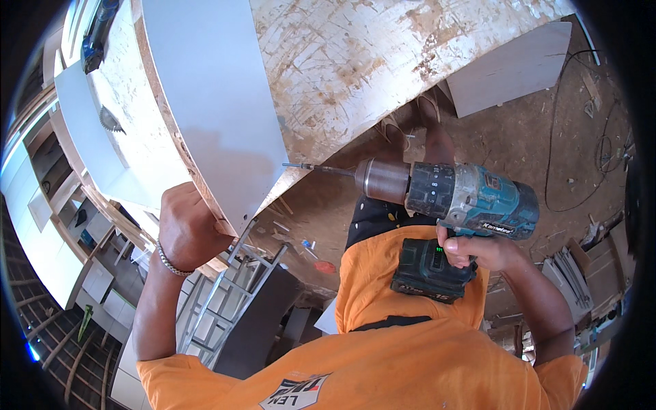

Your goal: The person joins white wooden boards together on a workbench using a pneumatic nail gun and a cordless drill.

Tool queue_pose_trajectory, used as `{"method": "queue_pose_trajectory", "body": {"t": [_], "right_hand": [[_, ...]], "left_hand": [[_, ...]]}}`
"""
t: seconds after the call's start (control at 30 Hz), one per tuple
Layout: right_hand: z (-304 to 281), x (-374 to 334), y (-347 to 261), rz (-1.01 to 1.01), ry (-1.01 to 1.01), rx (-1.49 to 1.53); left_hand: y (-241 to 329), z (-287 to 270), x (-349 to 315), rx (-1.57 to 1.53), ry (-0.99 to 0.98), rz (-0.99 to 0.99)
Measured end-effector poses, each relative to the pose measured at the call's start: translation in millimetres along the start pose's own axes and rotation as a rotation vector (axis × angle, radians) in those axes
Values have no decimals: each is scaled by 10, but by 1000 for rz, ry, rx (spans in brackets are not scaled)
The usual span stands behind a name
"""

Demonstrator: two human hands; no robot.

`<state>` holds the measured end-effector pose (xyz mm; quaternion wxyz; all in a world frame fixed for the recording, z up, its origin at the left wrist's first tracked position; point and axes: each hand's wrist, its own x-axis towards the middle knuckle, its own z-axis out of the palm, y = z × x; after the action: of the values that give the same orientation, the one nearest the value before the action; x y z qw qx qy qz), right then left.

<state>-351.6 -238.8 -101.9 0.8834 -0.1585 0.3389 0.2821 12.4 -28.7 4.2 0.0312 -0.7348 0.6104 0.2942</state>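
Note:
My right hand (478, 250) is wrapped round the grip of a teal and black cordless drill (478, 198), which has a dark battery (434, 268) at its base. The long thin drill bit (318, 168) points left, its tip by the right edge of a white board (212, 96); I cannot tell whether they touch. My left hand (189, 229) is closed on the board's raw left edge, close to its near corner. A small dark hole (244, 216) shows near that corner. The fingertips of my left hand are hidden.
The board rests on a scratched, stained worktop (342, 75). A round saw blade (111, 120) lies at the left. Beyond the worktop's right edge stands a pale panel (509, 72); a black cable (551, 150) trails over the floor. A metal frame (222, 301) stands below my left hand.

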Motion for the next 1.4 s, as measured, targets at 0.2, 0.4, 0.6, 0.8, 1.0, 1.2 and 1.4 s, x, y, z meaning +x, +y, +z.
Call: {"method": "queue_pose_trajectory", "body": {"t": [0.2, 0.4, 0.6, 0.8, 1.0, 1.2, 1.4], "right_hand": [[-2, -11, 6, 1, 13, 6], [-11, 8, 8, -3, -4, 5], [-3, 10, -2, 6, -4, -13], [-16, 14, -9, 5, -3, -21], [-22, 6, -24, 18, 7, -31], [-75, 10, 14, -14, -40, -73], [-101, -5, 17, 13, -31, -91]], "left_hand": [[-7, -1, 5, 1, 11, 15], [-18, 4, -5, -1, -2, 5], [5, 0, 14, -12, 18, 7], [40, -19, 36, -7, 7, 21], [105, -20, 81, -23, 21, 34], [139, -6, 107, -22, 9, 48], [210, -6, 121, 3, -10, 38]]}}
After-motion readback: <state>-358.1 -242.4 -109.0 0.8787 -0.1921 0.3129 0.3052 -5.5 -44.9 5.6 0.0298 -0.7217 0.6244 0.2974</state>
